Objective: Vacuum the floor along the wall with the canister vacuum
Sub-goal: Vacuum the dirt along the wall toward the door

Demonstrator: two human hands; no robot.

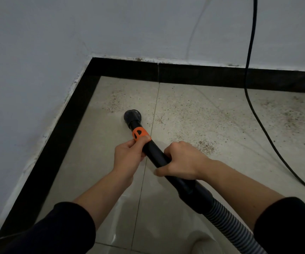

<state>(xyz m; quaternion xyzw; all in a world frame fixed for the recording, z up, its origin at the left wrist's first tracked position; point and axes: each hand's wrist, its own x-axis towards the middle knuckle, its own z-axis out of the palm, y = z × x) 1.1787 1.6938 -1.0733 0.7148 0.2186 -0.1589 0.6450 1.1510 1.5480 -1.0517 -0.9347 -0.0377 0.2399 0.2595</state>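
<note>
Both hands grip wand [157,153]: left hand [129,156] nearer orange collar [139,134], right hand [182,162] behind. Round nozzle [132,116] on tile floor [96,153], beyond collar, amid grit [205,146].

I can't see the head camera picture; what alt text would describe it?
Both hands hold a black vacuum wand: left hand by its orange collar, right hand behind. Its round nozzle rests on a gritty tiled floor near a black-skirted corner.
</note>
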